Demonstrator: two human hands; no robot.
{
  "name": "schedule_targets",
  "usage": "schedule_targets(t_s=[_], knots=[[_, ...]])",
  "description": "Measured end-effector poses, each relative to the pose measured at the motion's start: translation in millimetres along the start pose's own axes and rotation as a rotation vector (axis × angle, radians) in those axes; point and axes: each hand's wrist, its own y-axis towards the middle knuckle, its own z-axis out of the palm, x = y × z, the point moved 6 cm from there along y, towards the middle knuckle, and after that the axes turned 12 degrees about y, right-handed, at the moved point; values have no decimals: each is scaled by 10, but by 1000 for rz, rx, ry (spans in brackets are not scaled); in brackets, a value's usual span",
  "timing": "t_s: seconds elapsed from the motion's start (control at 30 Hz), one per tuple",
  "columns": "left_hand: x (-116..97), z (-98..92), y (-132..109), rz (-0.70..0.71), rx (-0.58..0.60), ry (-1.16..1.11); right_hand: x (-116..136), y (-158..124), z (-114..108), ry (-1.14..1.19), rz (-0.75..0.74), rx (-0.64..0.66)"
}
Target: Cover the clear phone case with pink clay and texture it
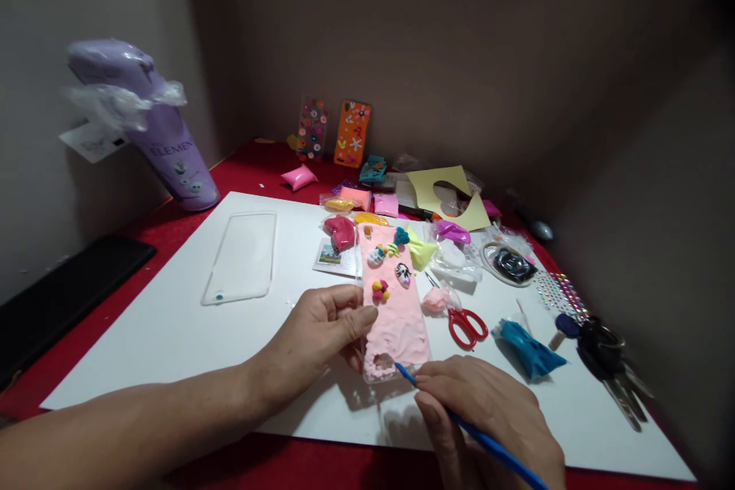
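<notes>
Phone case (pixel 395 298) on board (pixel 172 329); spare case (pixel 241 256) left of it; scissors (pixel 466 325) right; keys (pixel 612 364) farther right.

Bare left hand (pixel 321 333) and bare right hand (pixel 494 413), left forearm (pixel 143 429) uncovered to the frame edge.

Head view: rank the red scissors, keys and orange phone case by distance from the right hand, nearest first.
1. Red scissors: just beyond the right hand, slightly left.
2. Keys: off to its right.
3. Orange phone case: propped upright far back, to the left.
</notes>
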Motion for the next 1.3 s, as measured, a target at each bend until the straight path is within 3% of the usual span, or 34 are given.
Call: schedule_targets(t_s=[0.43,0.57,1.3], knots=[[20,13,-5,0,19,-33,-1,-10,51,-8,-26,75],[7,16,-9,9,22,-28,23,-7,47,-2,-29,32],[-26,12,-19,-6,16,2,14,39,11,-48,6,49]])
